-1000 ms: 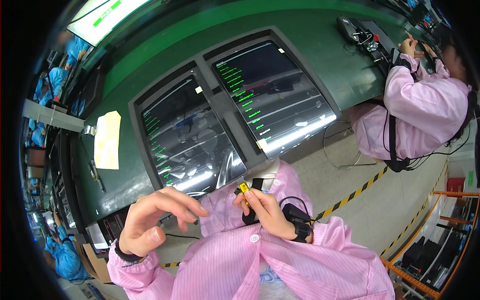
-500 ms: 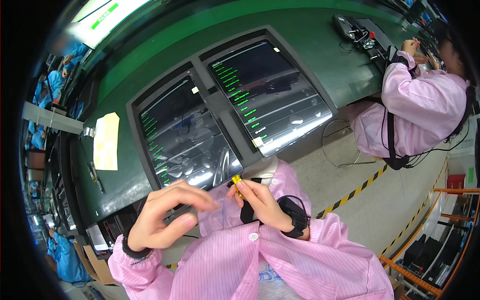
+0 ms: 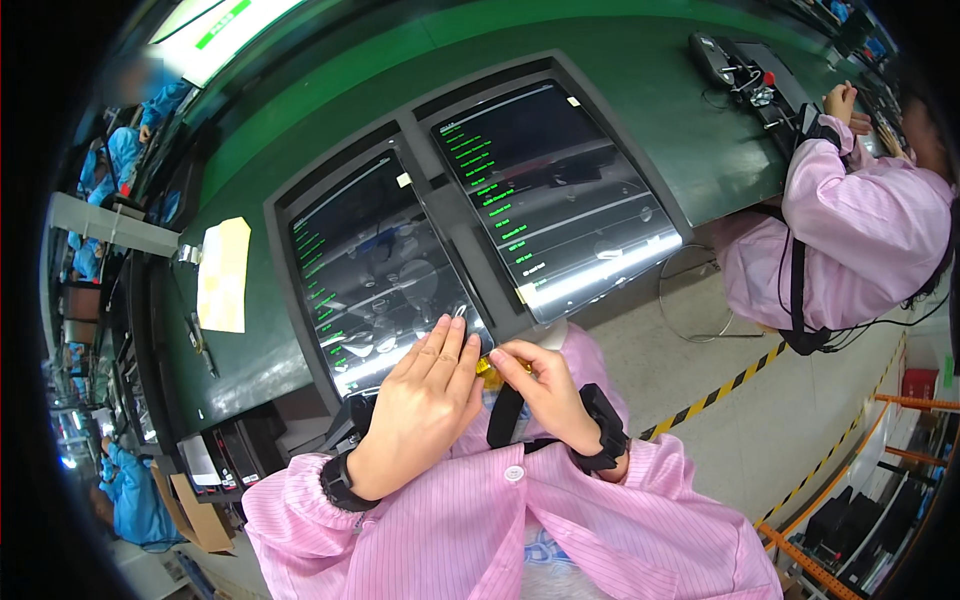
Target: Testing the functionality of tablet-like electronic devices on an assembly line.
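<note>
Two dark tablets with lines of green text lie side by side in a black foam tray (image 3: 420,158). My left hand (image 3: 425,395) is open, its fingers stretched out and resting over the near right corner of the left tablet (image 3: 375,260). Just beside it, my right hand (image 3: 550,395) pinches a small yellow piece (image 3: 484,366) against that tablet's near edge. Fingers cover most of the piece, so I cannot tell its kind or whether it sits in the tablet. The right tablet (image 3: 560,190) is untouched.
A yellow paper sheet (image 3: 223,275) and a pen (image 3: 200,345) lie left of the tray on the green table (image 3: 270,372). At the right, a co-worker in pink (image 3: 850,230) sits by a black device (image 3: 745,80). An open cardboard box (image 3: 195,510) stands lower left.
My left hand has come down from the air, its curled fingers now straight and on the left tablet's corner. The right hand has brought the yellow piece to the tablet's edge.
</note>
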Demonstrator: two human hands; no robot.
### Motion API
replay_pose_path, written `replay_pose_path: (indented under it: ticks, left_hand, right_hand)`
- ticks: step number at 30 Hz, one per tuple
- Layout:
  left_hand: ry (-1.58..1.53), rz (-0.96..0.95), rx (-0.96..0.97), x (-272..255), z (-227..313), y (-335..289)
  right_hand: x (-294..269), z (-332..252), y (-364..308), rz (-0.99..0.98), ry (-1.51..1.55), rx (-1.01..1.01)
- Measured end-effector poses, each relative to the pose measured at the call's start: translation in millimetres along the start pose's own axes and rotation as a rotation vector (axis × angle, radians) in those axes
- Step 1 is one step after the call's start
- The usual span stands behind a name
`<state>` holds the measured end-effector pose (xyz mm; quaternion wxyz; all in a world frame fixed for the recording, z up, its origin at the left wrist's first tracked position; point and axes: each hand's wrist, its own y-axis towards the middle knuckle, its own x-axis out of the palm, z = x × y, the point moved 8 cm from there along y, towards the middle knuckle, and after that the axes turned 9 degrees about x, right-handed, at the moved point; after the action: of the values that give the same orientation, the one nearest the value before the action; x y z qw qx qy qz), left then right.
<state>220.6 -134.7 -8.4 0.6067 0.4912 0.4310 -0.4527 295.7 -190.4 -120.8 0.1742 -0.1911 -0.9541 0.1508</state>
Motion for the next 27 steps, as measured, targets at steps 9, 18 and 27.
replay_pose_path:
  ticks: [9, 18, 27]
  left_hand:
    - [0.005, 0.029, -0.037, -0.5, -2.4, 4.3]
    - [0.012, 0.02, -0.042, 2.3, -3.0, 3.7]
    - [-0.17, 0.007, -0.273, -28.9, -70.8, -27.0]
  right_hand:
    - [-5.2, -4.9, 2.4, 0.058, -0.108, -0.076]
    - [-5.1, -8.6, 1.3, 0.06, -0.148, -0.098]
    - [-6.5, -2.0, -3.2, -0.171, -0.025, -0.058]
